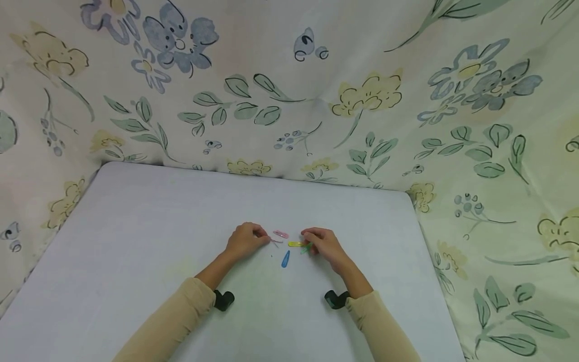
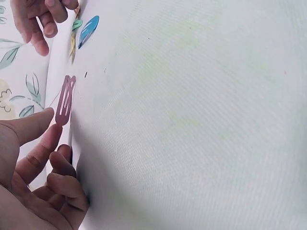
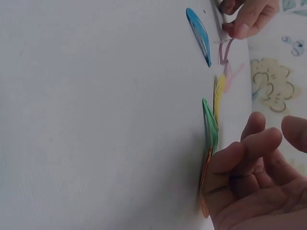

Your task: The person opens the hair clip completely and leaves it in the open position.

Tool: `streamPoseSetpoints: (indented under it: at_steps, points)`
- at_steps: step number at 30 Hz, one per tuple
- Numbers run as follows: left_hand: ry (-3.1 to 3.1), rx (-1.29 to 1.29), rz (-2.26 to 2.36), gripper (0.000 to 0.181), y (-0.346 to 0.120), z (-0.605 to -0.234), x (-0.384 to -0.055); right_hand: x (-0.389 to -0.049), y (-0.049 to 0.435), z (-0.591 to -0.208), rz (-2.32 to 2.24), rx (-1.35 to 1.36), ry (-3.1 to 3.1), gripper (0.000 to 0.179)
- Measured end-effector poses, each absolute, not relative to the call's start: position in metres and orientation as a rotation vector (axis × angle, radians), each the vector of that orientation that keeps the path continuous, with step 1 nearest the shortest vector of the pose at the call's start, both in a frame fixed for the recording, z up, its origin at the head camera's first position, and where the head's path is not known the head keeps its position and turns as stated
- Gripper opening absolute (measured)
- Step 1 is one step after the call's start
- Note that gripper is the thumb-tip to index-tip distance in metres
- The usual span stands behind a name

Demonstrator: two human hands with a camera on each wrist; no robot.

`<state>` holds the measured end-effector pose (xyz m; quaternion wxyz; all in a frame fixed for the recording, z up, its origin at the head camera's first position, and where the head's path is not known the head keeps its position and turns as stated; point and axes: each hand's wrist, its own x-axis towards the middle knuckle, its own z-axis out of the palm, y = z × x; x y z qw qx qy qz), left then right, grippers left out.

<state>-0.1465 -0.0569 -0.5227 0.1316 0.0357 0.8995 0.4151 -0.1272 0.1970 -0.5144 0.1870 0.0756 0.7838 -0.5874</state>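
Desk: whitish top, rounded far corners, faint greenish tint toward the middle. Off-white cloth, printed with blue flowers, yellow flowers and green leaves, hangs beyond the far edge and along both sides. Light soft, shadows diffuse.
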Motion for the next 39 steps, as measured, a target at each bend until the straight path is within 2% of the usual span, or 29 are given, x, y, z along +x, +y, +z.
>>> streamPoseSetpoints:
  at_steps: [12,23,31,39]
  points:
    - [2.594,0.151,1.329,0.012,-0.044,-0.527,-0.143,-0.125,0.213,-0.516,-1.605,0.268,2.217,0.028]
    - [2.500,0.174,1.332,0.021,-0.029,-0.519,-0.142,-0.122,0.218,-0.517,-1.563,0.204,2.213,0.027]
    - [2.409,0.072,1.330,0.030,-0.022,-0.516,-0.141,-0.122,0.219,-0.518,-1.554,0.168,2.183,0.031]
    - [2.447,0.110,1.275,0.023,-0.016,-0.519,-0.141,-0.121,0.219,-0.520,-1.546,0.120,2.169,0.031]
